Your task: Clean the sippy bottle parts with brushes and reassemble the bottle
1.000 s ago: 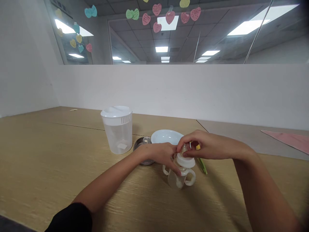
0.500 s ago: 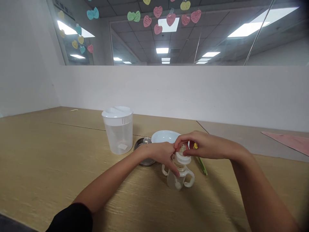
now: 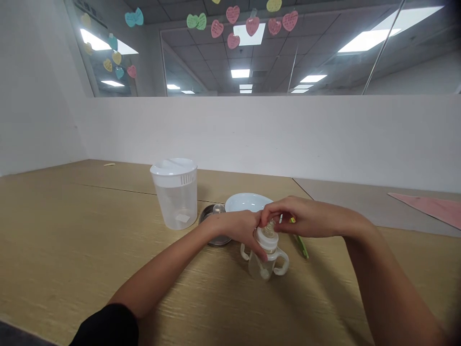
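the left hand (image 3: 234,228) is curled, and its fingers press on the left side of a white plastic collar (image 3: 267,240) on a clear plastic baby bottle (image 3: 261,266). the right hand (image 3: 306,216) comes from the right with bent fingers and pinches at the pale ribbed neck (image 3: 269,229) above the collar. the fingers hide part of this neck, so i cannot tell the exact contact. the bottle stands near the middle of a tan wood-grain worktop (image 3: 72,240), close to the person.

for a hold like this, it is better when one hand steadies the collar and the other grips only the neck, with even pressure, so the bottle does not tip.

i count one bottle with two curved white handles (image 3: 283,266), and one clear plastic jug (image 3: 175,206) with one white lid (image 3: 173,166), to the far left of the hands. behind the hands is one pale blue-white bowl (image 3: 247,202). beside it is one round metal lid (image 3: 208,217) with one small clear dome (image 3: 218,208). to the right lies one slim green strip (image 3: 300,246) with a yellow end, and further right is one pink paper sheet (image 3: 428,209).
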A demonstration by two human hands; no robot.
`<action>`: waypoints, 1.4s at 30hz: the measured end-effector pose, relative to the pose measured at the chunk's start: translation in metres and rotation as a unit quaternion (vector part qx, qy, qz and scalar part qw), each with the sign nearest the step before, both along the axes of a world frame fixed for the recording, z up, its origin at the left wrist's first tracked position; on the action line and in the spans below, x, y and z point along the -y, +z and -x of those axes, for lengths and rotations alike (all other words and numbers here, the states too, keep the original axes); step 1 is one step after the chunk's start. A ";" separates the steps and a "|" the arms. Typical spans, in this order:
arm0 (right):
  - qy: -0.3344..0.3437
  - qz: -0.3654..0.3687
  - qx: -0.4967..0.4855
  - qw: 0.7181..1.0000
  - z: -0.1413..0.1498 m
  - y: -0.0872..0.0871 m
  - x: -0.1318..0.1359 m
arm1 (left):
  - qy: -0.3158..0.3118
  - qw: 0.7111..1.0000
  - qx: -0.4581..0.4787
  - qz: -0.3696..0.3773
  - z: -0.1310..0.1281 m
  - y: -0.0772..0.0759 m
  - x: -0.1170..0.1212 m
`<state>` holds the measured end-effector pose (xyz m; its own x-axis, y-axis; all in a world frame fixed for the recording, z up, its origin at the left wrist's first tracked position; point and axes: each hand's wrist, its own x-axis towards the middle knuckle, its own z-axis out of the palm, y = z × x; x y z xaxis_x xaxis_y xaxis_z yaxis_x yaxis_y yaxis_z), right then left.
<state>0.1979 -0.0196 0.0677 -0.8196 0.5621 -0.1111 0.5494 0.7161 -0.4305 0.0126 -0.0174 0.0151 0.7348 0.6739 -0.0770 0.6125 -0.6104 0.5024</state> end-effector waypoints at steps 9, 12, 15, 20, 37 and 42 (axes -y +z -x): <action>-0.107 -0.026 0.035 0.993 -0.003 -0.013 -0.015 | 0.002 0.999 -0.032 -0.005 -0.001 0.005 0.004; -0.108 -0.020 0.037 0.993 -0.002 -0.011 -0.012 | 0.006 0.999 -0.039 -0.007 -0.002 0.006 0.005; -0.122 0.002 0.052 0.991 0.000 -0.008 -0.010 | 0.008 0.999 -0.038 -0.007 -0.002 0.007 0.006; -0.127 -0.009 0.056 0.990 0.000 -0.009 -0.011 | 0.000 0.999 -0.039 -0.013 -0.003 0.007 0.007; -0.014 -0.013 0.014 1.000 0.007 -0.004 -0.004 | 0.006 0.999 -0.045 -0.004 -0.002 0.005 0.007; -0.030 -0.005 0.013 0.999 0.005 -0.003 -0.004 | 0.018 0.998 -0.062 -0.004 -0.003 0.007 0.010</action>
<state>0.1930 -0.0158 0.0647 -0.7808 0.6119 -0.1259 0.6028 0.6849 -0.4093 0.0155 -0.0277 0.0217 0.6953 0.7005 -0.1607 0.6914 -0.5909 0.4157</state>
